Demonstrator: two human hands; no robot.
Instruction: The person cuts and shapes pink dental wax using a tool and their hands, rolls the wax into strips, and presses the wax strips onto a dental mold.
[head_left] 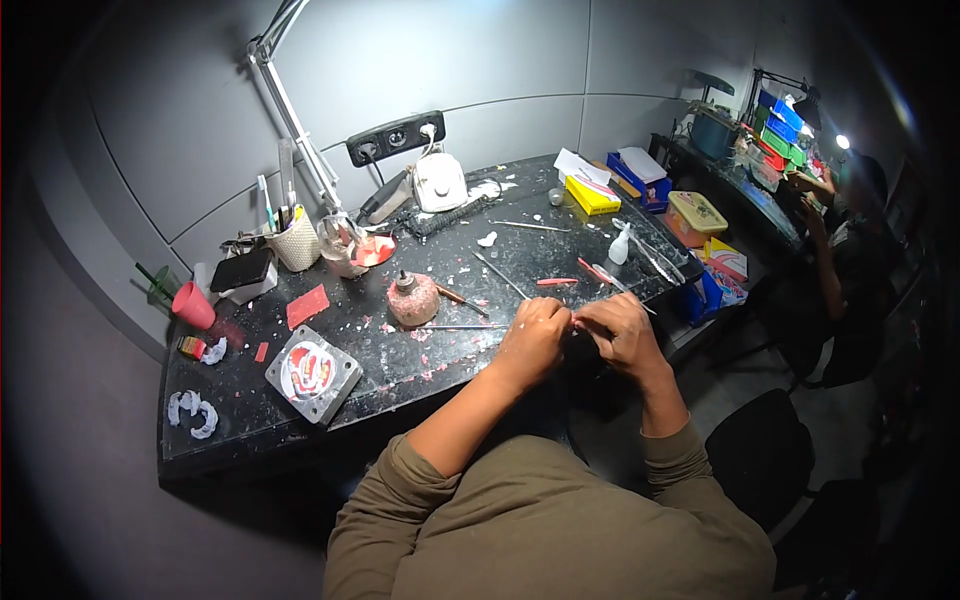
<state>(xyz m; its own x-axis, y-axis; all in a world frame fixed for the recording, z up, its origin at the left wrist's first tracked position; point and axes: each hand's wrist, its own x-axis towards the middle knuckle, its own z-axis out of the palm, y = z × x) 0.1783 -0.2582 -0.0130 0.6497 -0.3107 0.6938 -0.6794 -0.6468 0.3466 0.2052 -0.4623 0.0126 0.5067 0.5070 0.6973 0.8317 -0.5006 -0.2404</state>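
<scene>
My left hand [535, 340] and my right hand [622, 330] meet over the table's front edge, fingers closed and fingertips together. A tiny pinkish bit shows between them; its kind is too small to make out. Just beyond the hands lie a thin metal carving tool [500, 274], a red strip [557, 282] and a red-and-white slim tool [600, 272]. To their left stands a pink-spattered round burner [412, 300] with a metal neck, beside a brown-handled knife [462, 300]. Another thin metal tool [465, 327] points toward my left hand.
A metal flask [313, 375] with a red-and-white dental mould sits front left, near pink wax sheet [307, 306] and a white dental arch [193, 414]. Around them are a pink cup [194, 305], lamp arm [300, 120], white device [439, 182] and dropper bottle [619, 246]. Another person [835, 240] works at right.
</scene>
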